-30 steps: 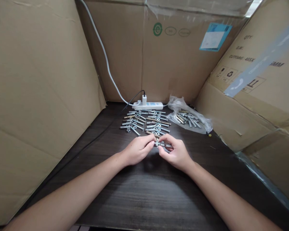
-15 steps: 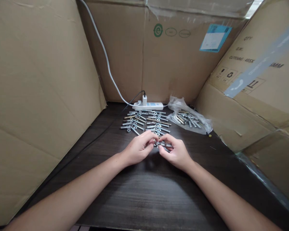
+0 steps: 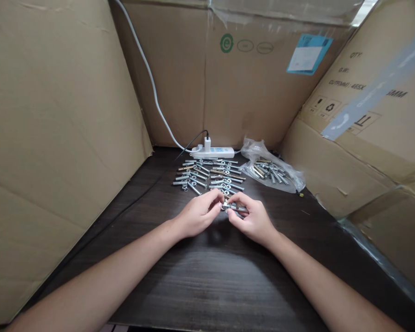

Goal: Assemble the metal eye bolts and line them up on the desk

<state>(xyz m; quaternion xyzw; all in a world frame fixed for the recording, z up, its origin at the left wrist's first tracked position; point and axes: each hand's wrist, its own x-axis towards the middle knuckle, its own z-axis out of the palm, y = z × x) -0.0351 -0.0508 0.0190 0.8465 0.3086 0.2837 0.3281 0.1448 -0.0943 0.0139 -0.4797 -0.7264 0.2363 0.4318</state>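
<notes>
In my right hand [image 3: 251,214] lies a silver expansion bolt [image 3: 240,209], gripped between thumb and fingers, its shaft pointing left. My left hand [image 3: 202,212] is closed in a pinch at the bolt's left end, where a nut and ring-like parts [image 3: 224,206] show between the two hands. Whether the left fingertips hold one of these small parts is too fine to make out. Just beyond the hands, bolts with washers lie in two columns, a left group [image 3: 192,175] and a right group [image 3: 227,175], mostly silver with a few brass-coloured.
A clear plastic bag [image 3: 290,177] with more bolts lies at the back right. Behind the columns sits a white power strip [image 3: 222,152] with a plugged-in charger [image 3: 208,144]. A black cable [image 3: 134,201] crosses the dark table [image 3: 193,286] on the left. Cardboard walls [image 3: 180,83] surround it.
The left fingertips have shifted slightly left and away from the right ones, so more of the bolt's nut end shows. My right hand keeps its hold nearly unmoved.
</notes>
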